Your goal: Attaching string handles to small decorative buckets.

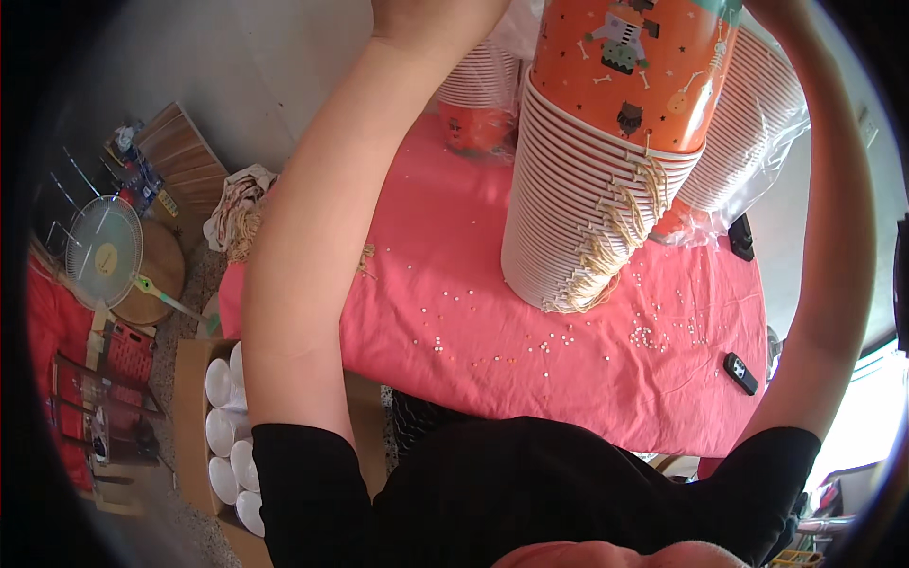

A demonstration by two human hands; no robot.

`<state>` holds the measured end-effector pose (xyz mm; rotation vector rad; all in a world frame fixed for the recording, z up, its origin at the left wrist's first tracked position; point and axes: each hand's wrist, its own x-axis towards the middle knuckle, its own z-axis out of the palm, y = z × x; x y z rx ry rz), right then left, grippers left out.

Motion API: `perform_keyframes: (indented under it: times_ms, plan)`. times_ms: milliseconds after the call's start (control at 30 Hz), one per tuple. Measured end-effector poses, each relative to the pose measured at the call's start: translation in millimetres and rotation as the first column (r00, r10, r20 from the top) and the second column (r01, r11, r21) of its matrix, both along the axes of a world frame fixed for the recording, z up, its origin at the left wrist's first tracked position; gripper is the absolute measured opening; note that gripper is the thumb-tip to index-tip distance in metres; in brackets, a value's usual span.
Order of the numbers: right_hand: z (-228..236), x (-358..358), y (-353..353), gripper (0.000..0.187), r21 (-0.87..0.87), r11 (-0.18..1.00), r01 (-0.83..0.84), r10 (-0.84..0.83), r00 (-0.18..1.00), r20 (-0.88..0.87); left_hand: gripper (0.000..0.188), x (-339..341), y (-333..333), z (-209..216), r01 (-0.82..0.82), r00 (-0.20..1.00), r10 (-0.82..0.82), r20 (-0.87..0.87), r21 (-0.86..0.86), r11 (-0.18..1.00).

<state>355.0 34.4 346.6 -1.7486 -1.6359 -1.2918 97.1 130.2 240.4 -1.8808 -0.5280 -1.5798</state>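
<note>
A tall stack of nested buckets stands on a pink tablecloth, the buckets turned rim down. White rims are layered below, and the orange wall of the top bucket, printed with cartoon figures, shows above them. Twine handles hang in a row down the stack's right side. My left hand is raised at the upper edge, left of the top bucket. At the upper right, beside that bucket, is my right hand. The fingers of both hands are cut off by the frame, so their grip is hidden.
Plastic-wrapped bucket stacks stand behind, one at the left and one at the right. Small white and orange beads lie scattered. A black remote rests near the right edge. A cardboard box of white cylinders is at lower left.
</note>
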Motion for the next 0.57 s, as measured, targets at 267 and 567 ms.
perform_keyframes:
  times_ms: [267, 567]
  plan:
    - [-54.3, 93.6, -89.7, 0.035, -0.145, 0.982, -0.122, 0.134, 0.988, 0.077, 0.010, 18.2, -55.2, -16.6, 0.496, 0.860, -0.501, -0.100, -0.073, 0.866]
    - [-228.4, 23.1, -107.3, 0.016, -0.531, 0.829, -0.175, 0.336, 0.915, 0.222, 0.019, -8.9, -71.1, -134.5, 0.392, 0.790, -0.479, -0.382, -0.285, 0.875]
